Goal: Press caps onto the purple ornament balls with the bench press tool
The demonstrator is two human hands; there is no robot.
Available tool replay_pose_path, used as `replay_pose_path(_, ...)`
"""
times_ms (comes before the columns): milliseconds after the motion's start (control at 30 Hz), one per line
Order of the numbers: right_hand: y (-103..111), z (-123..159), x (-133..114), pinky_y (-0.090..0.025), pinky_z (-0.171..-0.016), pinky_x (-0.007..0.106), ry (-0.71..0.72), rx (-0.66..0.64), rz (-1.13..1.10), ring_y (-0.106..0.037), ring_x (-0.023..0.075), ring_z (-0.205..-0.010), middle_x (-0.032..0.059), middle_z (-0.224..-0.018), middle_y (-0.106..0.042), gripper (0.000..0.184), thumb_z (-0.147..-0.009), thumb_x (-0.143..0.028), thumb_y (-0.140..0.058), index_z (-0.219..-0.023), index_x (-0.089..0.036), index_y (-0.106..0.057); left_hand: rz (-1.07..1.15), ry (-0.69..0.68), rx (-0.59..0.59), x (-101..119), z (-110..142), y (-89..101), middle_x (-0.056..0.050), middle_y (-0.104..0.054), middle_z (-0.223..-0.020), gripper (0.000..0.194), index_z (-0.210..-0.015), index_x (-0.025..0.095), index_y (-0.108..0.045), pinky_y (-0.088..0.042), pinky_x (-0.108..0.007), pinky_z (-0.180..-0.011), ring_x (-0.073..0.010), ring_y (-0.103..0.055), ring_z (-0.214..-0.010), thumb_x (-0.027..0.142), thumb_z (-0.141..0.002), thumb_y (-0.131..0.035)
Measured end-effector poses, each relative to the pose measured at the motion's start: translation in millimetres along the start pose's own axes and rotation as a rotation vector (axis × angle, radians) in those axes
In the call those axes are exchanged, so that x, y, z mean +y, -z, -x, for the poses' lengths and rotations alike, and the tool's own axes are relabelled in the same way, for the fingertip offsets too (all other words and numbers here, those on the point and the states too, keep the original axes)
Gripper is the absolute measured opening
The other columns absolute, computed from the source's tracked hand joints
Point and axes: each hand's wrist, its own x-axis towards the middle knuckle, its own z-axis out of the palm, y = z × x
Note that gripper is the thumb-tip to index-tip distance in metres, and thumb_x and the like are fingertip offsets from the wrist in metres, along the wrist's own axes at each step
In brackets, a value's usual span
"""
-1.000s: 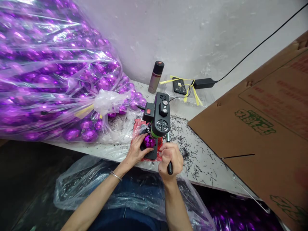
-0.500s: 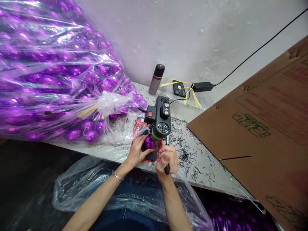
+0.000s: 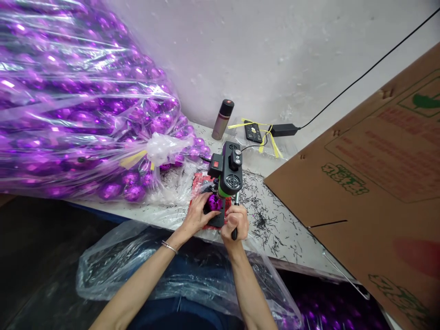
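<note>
A small black bench drill press (image 3: 232, 167) with a red switch stands on the table over a red plastic sheet. Under its head sits a shiny purple mirrored ball (image 3: 215, 202). My left hand (image 3: 197, 213) holds this ball, thumb at the near side and fingers along the left, its wrist wearing a bracelet. The right hand (image 3: 235, 223) is wrapped round the black-ended lever handle (image 3: 234, 234) at the press's right side. The drill's tip and its contact with the ball are hidden.
A big clear bag of purple balls (image 3: 85, 114) fills the left. A spray can (image 3: 223, 120), a black power adapter (image 3: 283, 130) and yellow ties (image 3: 275, 146) lie toward the wall. Black shavings (image 3: 263, 222) litter the table. A cardboard box (image 3: 364, 192) blocks the right.
My right hand and the lever handle have shifted slightly toward the press. The left hand stays on the ball. The camera view has moved a little.
</note>
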Motion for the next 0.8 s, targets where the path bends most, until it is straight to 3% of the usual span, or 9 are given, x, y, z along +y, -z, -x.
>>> replay_pose_path(200,8.7,-25.5,-13.1,-0.04,-0.058,0.027,-0.07,-0.029,-0.016,-0.052,0.0117,-0.063,-0.0018,-0.068,-0.051,0.032,-0.102,-0.016,-0.04,-0.072,-0.022,-0.047,0.005,-0.006,-0.014,-2.8,0.6,-0.6,-0.017,-0.068,-0.13,0.059,-0.134,0.019,-0.059,-0.052,-0.052,-0.106,-0.0332,-0.064,-0.123,0.045,-0.085,-0.079)
replay_pose_path(433,15.8,-66.6,-29.8,-0.037,-0.059,0.028,-0.274,-0.037,-0.138,-0.049,0.0109,-0.061,-0.0034,-0.064,-0.046,0.036,-0.102,-0.016,-0.044,-0.067,-0.022,-0.043,-0.008,-0.007,0.008,-5.5,2.5,-3.5,-0.018,-0.066,-0.132,0.061,-0.137,0.019,-0.058,-0.051,-0.052,-0.106,-0.0334,-0.063,-0.125,0.044,-0.085,-0.079)
replay_pose_path(800,13.6,-43.4,-22.9,-0.04,-0.063,0.028,-0.176,-0.053,-0.102,-0.051,0.0115,-0.067,-0.0019,-0.071,-0.052,0.026,-0.1,-0.011,-0.045,-0.076,-0.021,-0.05,0.014,-0.025,0.032,-5.9,-0.5,-4.7,-0.016,-0.069,-0.129,0.06,-0.134,0.019,-0.06,-0.054,-0.049,-0.103,-0.0323,-0.066,-0.121,0.044,-0.084,-0.08)
